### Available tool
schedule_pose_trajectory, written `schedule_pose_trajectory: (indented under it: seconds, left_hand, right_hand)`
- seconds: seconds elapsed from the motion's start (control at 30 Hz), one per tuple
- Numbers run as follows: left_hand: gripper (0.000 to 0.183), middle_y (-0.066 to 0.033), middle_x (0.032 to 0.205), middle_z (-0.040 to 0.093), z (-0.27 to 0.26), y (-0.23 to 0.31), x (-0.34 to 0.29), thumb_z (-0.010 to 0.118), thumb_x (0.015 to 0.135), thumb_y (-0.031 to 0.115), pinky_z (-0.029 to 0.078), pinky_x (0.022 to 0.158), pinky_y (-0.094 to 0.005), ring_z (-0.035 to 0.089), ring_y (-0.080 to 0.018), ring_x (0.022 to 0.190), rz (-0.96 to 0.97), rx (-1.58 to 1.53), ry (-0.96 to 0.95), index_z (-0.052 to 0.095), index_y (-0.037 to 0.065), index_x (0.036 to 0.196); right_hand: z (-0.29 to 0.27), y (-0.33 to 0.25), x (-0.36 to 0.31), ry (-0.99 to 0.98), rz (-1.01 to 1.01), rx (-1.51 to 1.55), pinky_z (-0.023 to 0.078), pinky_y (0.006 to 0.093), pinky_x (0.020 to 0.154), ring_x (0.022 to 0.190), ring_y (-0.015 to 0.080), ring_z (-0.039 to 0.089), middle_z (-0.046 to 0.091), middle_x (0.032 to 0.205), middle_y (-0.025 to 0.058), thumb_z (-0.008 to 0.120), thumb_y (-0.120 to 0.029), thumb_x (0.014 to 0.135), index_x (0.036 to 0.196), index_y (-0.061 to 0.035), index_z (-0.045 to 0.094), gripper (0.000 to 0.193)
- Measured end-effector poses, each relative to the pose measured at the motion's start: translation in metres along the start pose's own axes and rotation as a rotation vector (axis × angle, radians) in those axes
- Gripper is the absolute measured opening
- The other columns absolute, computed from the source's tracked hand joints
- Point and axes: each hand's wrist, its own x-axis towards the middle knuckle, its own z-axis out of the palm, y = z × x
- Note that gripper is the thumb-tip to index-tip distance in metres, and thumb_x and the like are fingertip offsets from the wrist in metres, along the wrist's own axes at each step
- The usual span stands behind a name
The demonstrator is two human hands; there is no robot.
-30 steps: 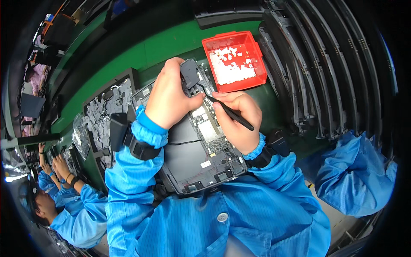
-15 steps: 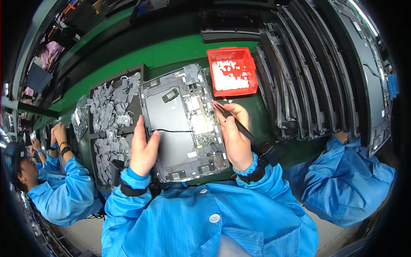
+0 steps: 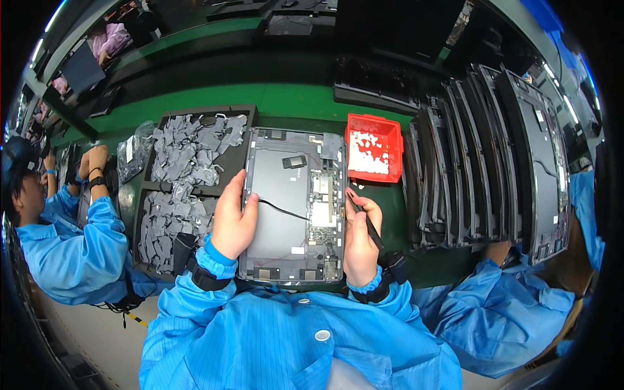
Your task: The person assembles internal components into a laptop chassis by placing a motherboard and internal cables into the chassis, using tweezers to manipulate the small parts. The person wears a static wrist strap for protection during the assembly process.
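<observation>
An opened flat device housing (image 3: 276, 175), tablet-like, with a bare circuit board along its right side, lies in front of me. A small black rectangular part (image 3: 294, 162) sits on its upper area, and a black cable (image 3: 283, 209) crosses its middle. My left hand (image 3: 234, 218) grips the left edge, thumb over the panel near the cable's end. At the opposite edge, my right hand (image 3: 361, 242) holds black tweezers (image 3: 372, 231) slantwise, points up and fingers beside the housing. Its fingers' contact with the edge is hard to make out.
Dark trays (image 3: 253, 116) of grey cut pieces stand left; a plastic bag (image 3: 134, 153) lies beyond. A red bin (image 3: 375, 122) with white bits sits at upper right. Several dark housings (image 3: 484, 169) stand in a row farther right. Co-workers in blue sleeves (image 3: 97, 240) flank me.
The housing has turned from a slant to nearly straight, both hands staying at its edges. The whole view has shifted, bringing more of the far bench into sight. The tweezers remain in my right hand.
</observation>
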Motion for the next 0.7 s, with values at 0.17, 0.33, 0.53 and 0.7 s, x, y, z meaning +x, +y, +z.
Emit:
schedule_pose_trajectory:
  seconds: [0.17,0.33,0.53,0.7]
  left_hand:
    - [0.044,-0.0195,0.115,0.052,0.007,0.002,0.005,0.048,0.084,-0.003,0.039,0.093,-0.033,0.051,-0.0236,0.108,-0.028,-0.262,0.048,0.035,-0.006,0.126]
    - [0.046,-0.0169,0.115,0.052,0.009,0.004,0.006,0.048,0.083,-0.004,0.039,0.093,-0.0313,0.052,-0.021,0.105,-0.043,-0.356,0.029,0.031,-0.006,0.127]
    - [0.034,-0.0095,0.1,0.059,-0.009,0.016,0.031,0.054,0.088,0.018,0.047,0.078,-0.0275,0.057,-0.0149,0.087,-0.532,-0.916,-0.242,0.048,-0.005,0.113]
    - [0.03,-0.0082,0.094,0.061,-0.03,0.016,0.092,0.055,0.087,0.025,0.049,0.073,-0.0294,0.06,-0.016,0.081,-0.472,-0.73,-0.302,0.054,-0.001,0.103]
  right_hand:
    - [0.0,0.001,0.006,-0.003,-0.038,0.116,0.029,0.0395,0.104,0.124,0.0277,0.036,0.037,0.129,0.0222,0.033,-0.012,0.097,0.116,-0.0014,0.036,0.023]
    - [0.0,-0.012,0.006,0.028,0.092,0.325,0.029,0.0405,0.103,0.124,0.032,0.037,0.037,0.129,0.0228,0.029,-0.016,0.098,0.114,-0.0032,0.036,0.022]
    - [0.001,-0.024,0.015,0.051,0.157,0.452,0.031,0.0431,0.101,0.124,0.0353,0.036,0.036,0.132,0.0264,0.029,-0.025,0.098,0.115,-0.0071,0.035,0.026]
    - [0.004,-0.035,0.039,0.029,0.035,0.477,0.029,0.0443,0.102,0.124,0.0382,0.036,0.039,0.129,0.029,0.03,-0.036,0.097,0.116,-0.0102,0.037,0.033]
